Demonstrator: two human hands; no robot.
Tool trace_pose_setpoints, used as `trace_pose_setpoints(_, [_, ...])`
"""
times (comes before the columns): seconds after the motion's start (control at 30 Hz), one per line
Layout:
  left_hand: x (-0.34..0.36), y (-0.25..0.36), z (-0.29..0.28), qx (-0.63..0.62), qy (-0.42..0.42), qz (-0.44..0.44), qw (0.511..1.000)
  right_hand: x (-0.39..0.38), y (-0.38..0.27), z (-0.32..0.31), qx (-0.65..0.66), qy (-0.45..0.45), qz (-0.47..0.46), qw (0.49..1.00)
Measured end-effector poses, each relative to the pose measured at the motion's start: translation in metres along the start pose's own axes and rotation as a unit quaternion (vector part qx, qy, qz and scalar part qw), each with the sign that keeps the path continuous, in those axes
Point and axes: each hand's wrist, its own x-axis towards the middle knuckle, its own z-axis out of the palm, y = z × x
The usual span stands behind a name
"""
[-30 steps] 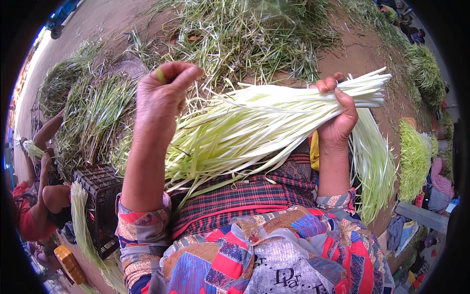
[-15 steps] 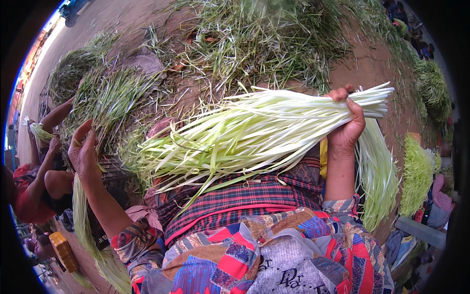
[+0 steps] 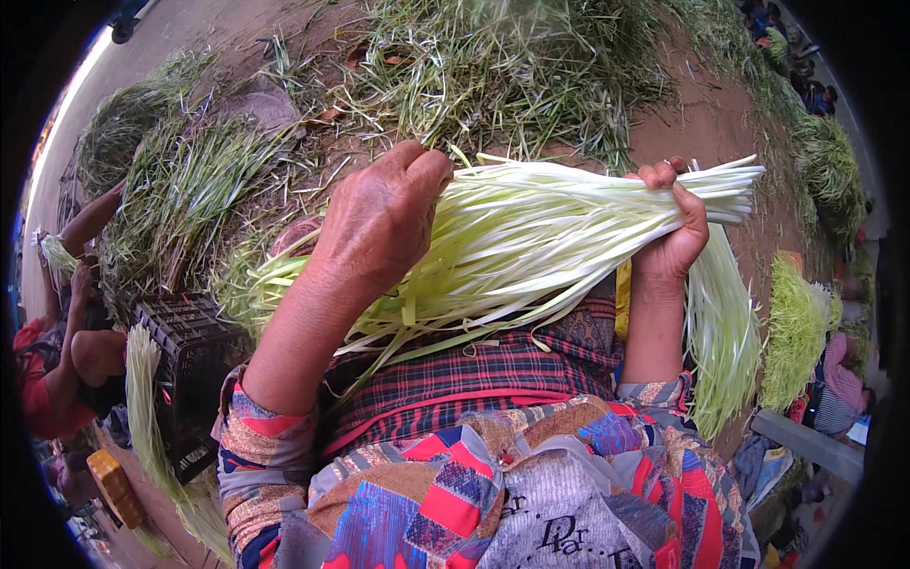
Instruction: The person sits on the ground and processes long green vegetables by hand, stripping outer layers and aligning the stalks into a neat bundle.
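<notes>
A thick bundle of pale green-white stalks (image 3: 531,247) lies across my lap, its white ends pointing right. My right hand (image 3: 675,242) grips the bundle near those white ends. My left hand (image 3: 384,216) is on top of the bundle's middle, fingers curled and pinching into the stalks. The loose leafy ends fan out to the left over my plaid skirt (image 3: 493,370).
Heaps of green leaves and trimmings (image 3: 493,76) cover the dirt ahead. A trimmed pale bunch (image 3: 725,332) hangs at my right, another green bunch (image 3: 791,332) beyond. A black crate (image 3: 185,365) stands at my left. Another person (image 3: 66,360) works at far left.
My left hand swung out to the left, away from the bundle, then came back and now rests on its middle. My right hand kept its grip throughout.
</notes>
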Motion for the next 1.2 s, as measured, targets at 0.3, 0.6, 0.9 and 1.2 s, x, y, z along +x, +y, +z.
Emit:
trace_pose_setpoints(0.3, [-0.033, -0.071, -0.026, -0.347, 0.228, -0.255, 0.873, 0.004, 0.003, -0.007, 0.044, 0.018, 0.005, 0.999])
trace_pose_setpoints(0.6, [-0.141, -0.126, -0.11, 0.024, 0.225, -0.331, 0.916, 0.007, 0.004, -0.018, 0.03, 0.041, 0.003, 0.999])
trace_pose_setpoints(0.9, [-0.046, 0.007, -0.039, -0.049, -0.003, -0.131, 0.99, 0.006, 0.006, -0.011, 0.021, 0.035, 0.008, 0.999])
trace_pose_setpoints(1.2, [-0.038, 0.015, -0.023, -0.08, -0.046, -0.15, 0.984, 0.005, 0.004, -0.009, 0.011, 0.065, -0.015, 0.998])
